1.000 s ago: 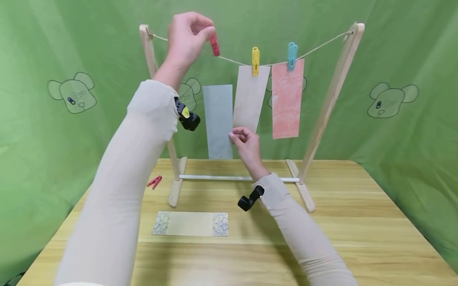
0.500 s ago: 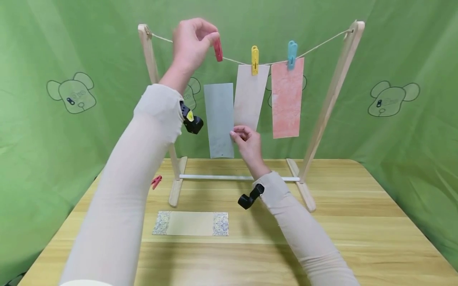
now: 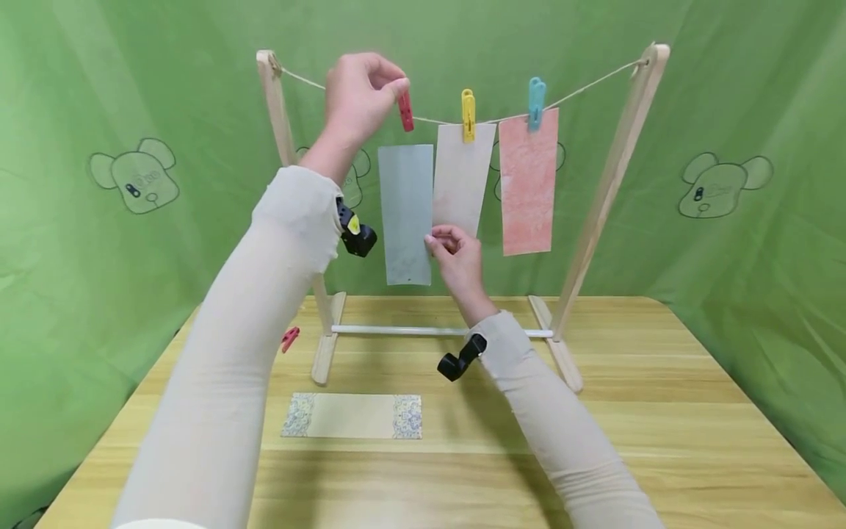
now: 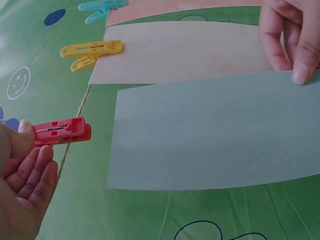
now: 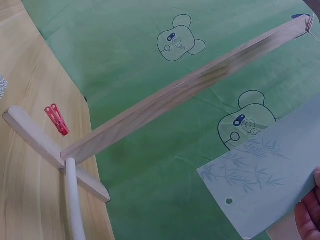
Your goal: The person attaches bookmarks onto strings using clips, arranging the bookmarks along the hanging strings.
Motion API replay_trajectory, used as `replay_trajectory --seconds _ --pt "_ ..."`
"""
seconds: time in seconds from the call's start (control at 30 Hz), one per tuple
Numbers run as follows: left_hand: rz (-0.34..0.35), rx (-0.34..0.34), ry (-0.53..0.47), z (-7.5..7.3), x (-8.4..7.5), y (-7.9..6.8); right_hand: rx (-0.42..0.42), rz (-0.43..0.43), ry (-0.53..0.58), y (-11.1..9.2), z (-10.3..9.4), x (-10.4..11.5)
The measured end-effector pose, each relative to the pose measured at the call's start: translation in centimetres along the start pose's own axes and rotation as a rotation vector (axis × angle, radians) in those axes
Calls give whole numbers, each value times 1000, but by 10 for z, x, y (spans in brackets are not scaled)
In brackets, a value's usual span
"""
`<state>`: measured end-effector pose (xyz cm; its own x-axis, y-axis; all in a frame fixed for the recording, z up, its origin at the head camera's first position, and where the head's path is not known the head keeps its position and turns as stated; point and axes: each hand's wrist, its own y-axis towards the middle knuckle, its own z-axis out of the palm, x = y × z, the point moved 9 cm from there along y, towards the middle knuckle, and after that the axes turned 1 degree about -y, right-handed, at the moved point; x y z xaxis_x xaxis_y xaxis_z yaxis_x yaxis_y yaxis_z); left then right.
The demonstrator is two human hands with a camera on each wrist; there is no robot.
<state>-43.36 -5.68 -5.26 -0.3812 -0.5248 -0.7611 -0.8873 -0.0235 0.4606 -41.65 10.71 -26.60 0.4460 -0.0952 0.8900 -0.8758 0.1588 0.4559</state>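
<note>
My left hand (image 3: 363, 99) pinches a red clothespin (image 3: 406, 112) at the string (image 3: 300, 78); in the left wrist view the pin's nose overlaps the string. Below the pin, my right hand (image 3: 457, 261) pinches the right edge of a blue-grey paper strip (image 3: 406, 213) between thumb and fingers. The strip stands upright, its top edge a little under the string. The right wrist view shows a bamboo print and a small punched hole at the strip's lower end. To its right, a yellow clothespin (image 3: 468, 116) holds a pale strip (image 3: 465, 173) on the string.
A blue clothespin (image 3: 536, 104) holds a pink strip (image 3: 529, 184) further right. Wooden posts (image 3: 611, 176) joined by a white rod (image 3: 396, 330) carry the string. On the table (image 3: 661, 441) lie another red clothespin (image 3: 290, 339) and a cream strip with patterned ends (image 3: 352, 416).
My left hand has come down and slightly right with the red clothespin. My right hand has raised the blue-grey strip a little, bringing its top edge closer to the string.
</note>
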Motion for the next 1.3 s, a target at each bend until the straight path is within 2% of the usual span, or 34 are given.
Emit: replay_trajectory --seconds 0.37,0.73,1.1,1.3 --pt "4 18 64 4 -3 0 -11 26 8 8 2 9" --pt "5 26 116 6 -2 0 -14 10 5 12 3 17" --pt "19 40 166 9 1 -1 2 36 9 15 5 14" --pt "-2 83 157 11 1 -1 -8 16 24 14 4 15"
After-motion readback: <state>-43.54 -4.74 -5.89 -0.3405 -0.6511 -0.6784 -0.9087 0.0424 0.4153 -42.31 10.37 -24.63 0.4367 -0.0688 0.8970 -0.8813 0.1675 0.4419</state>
